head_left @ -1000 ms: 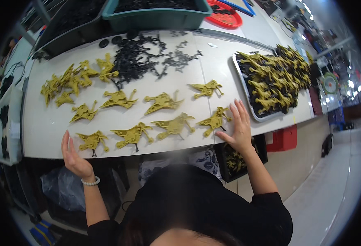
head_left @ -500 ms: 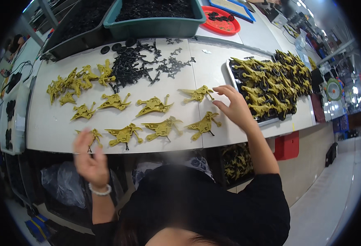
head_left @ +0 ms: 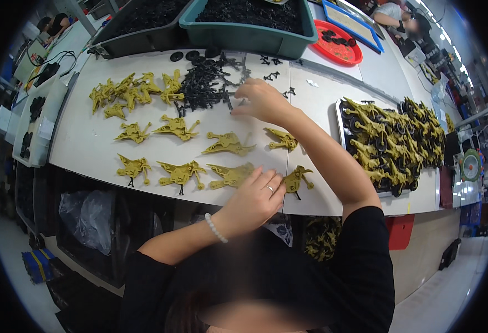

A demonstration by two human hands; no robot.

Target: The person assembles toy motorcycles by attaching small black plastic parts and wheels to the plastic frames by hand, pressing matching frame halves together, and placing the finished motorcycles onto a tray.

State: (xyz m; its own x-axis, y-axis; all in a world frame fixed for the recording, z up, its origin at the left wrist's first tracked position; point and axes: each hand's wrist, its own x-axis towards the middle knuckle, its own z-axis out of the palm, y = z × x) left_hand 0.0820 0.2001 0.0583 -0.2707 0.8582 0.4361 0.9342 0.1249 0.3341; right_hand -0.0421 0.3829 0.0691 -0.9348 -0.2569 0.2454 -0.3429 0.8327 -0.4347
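My left hand (head_left: 255,200), with a ring and a bead bracelet, lies at the table's front edge, fingers stretched and close together. It partly covers a yellow plastic part (head_left: 225,175); another yellow part with a black piece (head_left: 296,180) is just right of its fingertips. Farther off, my right hand (head_left: 262,102) hovers beside the pile of small black plastic pieces (head_left: 202,86), thumb and fingers apart, slightly blurred. Under my right forearm lies a yellow part (head_left: 280,140). More yellow parts (head_left: 182,174) stand in two rows to the left, several with a black piece attached in front.
A heap of yellow parts (head_left: 123,91) lies at the left. On the right, a metal tray (head_left: 342,125) holds stacked yellow-and-black assemblies. Behind stand a teal bin (head_left: 249,38) of black pieces, a dark bin (head_left: 138,47) and a red round tray (head_left: 333,54). Another person (head_left: 391,14) sits far right.
My left hand has moved from the left end of the front row to its right part. My right hand has left the upper right yellow part for the black pile. The view has shifted.
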